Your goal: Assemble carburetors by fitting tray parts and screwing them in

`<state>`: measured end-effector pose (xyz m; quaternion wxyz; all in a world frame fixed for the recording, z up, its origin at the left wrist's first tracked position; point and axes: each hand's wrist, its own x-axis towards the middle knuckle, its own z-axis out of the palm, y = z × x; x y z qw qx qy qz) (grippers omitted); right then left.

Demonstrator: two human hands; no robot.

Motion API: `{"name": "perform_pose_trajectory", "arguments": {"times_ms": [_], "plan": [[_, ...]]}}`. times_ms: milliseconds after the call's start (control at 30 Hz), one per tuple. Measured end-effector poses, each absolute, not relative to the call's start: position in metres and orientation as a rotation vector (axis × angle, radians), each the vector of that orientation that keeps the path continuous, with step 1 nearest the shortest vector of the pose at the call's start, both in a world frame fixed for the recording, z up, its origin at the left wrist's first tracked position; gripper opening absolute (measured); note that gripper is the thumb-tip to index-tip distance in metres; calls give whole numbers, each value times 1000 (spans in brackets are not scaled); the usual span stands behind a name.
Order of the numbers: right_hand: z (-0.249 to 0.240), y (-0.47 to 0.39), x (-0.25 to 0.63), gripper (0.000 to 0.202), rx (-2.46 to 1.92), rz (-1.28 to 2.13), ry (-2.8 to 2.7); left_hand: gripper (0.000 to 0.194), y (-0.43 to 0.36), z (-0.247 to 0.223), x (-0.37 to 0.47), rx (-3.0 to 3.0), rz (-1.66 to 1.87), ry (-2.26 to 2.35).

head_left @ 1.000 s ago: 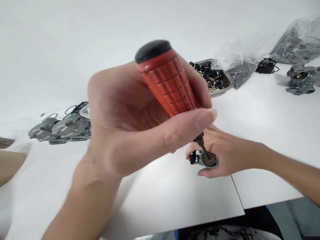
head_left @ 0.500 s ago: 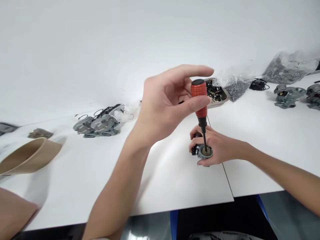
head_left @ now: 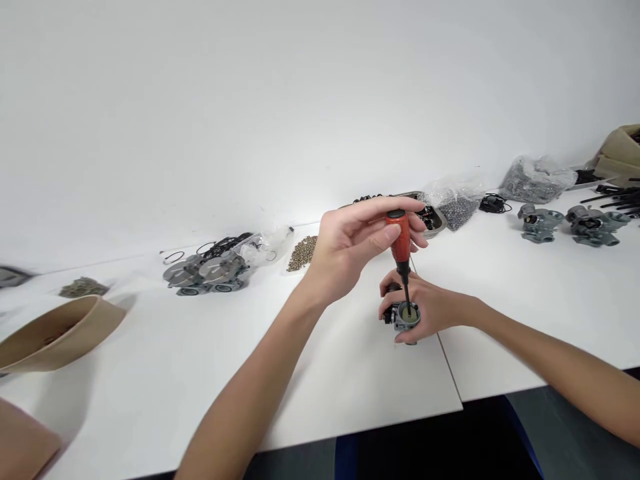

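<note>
A screwdriver [head_left: 400, 243] with a red handle and black top stands nearly upright, its tip inside the round opening of a grey metal part [head_left: 406, 319]. My left hand [head_left: 353, 243] is around the handle, thumb and fingers pressed to it near the top. Low on the table, my right hand [head_left: 433, 303] grips the metal part from the right, its fingers wrapped over the back and its thumb at the front. The far side of the part is partly hidden by those fingers.
Grey metal parts [head_left: 207, 273] sit at the left beside a tan container [head_left: 65, 333]. Brass-coloured pieces [head_left: 303, 253], a metal tray [head_left: 439, 223] and a plastic bag [head_left: 459, 208] lie behind my hands. More metal parts [head_left: 540, 223] are at the right.
The view has shifted, so the items along the back appear lower. My left hand's fingers have come down and closed in around the screwdriver handle. My right hand still holds the metal part.
</note>
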<state>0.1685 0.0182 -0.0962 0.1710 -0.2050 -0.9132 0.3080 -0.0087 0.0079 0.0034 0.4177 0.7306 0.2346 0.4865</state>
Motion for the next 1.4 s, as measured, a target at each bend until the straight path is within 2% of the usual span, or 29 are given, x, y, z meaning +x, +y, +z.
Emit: {"name": "perform_pose_trajectory", "arguments": {"times_ms": [133,200,333,400,500,567,667,833,933,1133,1400], "plan": [[-94,17,168,36,-589,874,-2594,16,6,3,-5,1843,1389,643],[-93,16,169,35,-600,881,-2593,18,7,2,-5,1844,1433,651],[-93,16,170,35,-596,896,-2592,27,12,2,-9,1879,1246,571],[-93,16,170,35,-590,903,-2595,23,14,2,-11,1897,1245,561],[-92,17,169,35,-592,904,-2605,13,16,0,-10,1894,1428,595],[-92,17,169,34,-584,896,-2604,16,15,-1,-10,1865,1498,613],[-93,17,169,34,-576,889,-2599,22,13,1,-10,1855,1401,588],[-94,17,169,35,-588,896,-2602,9,10,3,-11,1899,1478,532],[-94,17,169,34,-571,886,-2604,18,10,2,-11,1855,1485,522],[-96,18,168,36,-583,855,-2590,29,7,1,-12,1864,1181,541],[-96,18,168,33,-572,894,-2579,26,15,-6,-10,1917,1458,465]]}}
